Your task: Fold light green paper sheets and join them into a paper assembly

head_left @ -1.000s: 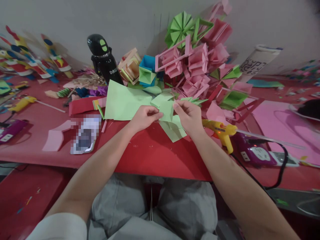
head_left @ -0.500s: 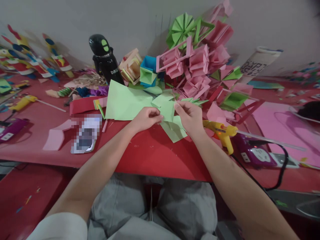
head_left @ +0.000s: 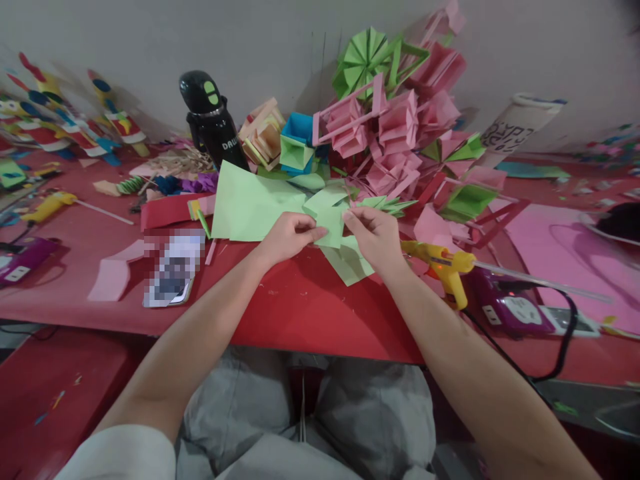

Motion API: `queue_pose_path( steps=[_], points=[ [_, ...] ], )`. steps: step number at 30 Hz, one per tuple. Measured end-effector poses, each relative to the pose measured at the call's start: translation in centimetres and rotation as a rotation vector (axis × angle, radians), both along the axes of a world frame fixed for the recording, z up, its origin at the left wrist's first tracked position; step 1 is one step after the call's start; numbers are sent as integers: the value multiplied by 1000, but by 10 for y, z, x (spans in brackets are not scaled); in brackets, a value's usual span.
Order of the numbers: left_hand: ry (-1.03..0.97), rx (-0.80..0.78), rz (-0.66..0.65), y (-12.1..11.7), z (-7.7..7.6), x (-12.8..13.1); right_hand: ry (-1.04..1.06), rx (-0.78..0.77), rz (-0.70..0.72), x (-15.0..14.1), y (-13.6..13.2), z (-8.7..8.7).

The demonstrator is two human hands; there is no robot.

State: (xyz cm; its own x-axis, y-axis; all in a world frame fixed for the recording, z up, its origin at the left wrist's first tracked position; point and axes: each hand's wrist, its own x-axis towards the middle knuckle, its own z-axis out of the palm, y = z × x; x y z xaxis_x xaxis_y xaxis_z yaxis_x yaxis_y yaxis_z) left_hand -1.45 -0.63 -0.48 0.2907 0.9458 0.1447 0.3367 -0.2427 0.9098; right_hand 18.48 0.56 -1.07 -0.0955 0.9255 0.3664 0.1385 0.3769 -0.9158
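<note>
A small light green piece of paper (head_left: 330, 225) is held up between my two hands above the red table. My left hand (head_left: 290, 237) pinches its left edge between thumb and fingers. At its right edge, the thumb and forefinger of my right hand (head_left: 375, 239) are closed on it. Beneath it lies another light green paper piece (head_left: 349, 264), partly covered. A larger light green sheet (head_left: 250, 205) stands slightly curled behind my left hand. Several cut and folded green pieces (head_left: 385, 203) lie behind my right hand.
Pink folded-paper lanterns (head_left: 397, 123) pile up at the back. A black bottle (head_left: 213, 123) stands left of them. A yellow glue gun (head_left: 447, 267) and purple power strip (head_left: 507, 303) with a cable lie right; a phone (head_left: 175, 267) lies left on the red table (head_left: 320, 307).
My right hand has shifted slightly left, and the gap between my hands is a little narrower. The small green paper moved left with them. Both hands keep their hold.
</note>
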Motion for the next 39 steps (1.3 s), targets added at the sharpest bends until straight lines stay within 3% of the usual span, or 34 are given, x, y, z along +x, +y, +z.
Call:
queue_pose_path(
  steps=[9, 18, 26, 32, 39],
  points=[
    [-7, 13, 26, 2, 3, -3, 21, -51, 42, -2, -1, -4],
    [73, -57, -202, -3, 1, -1, -98, -23, 204, -5, -3, -4],
    [110, 44, -25, 0, 5, -3, -131, -103, 185, -3, -3, 1],
    [148, 82, -53, 0, 2, -5, -256, -99, 254, -3, -5, 0],
    [182, 99, -18, 2, 2, -7, -296, -85, 227, -1, -7, 8]
  ],
)
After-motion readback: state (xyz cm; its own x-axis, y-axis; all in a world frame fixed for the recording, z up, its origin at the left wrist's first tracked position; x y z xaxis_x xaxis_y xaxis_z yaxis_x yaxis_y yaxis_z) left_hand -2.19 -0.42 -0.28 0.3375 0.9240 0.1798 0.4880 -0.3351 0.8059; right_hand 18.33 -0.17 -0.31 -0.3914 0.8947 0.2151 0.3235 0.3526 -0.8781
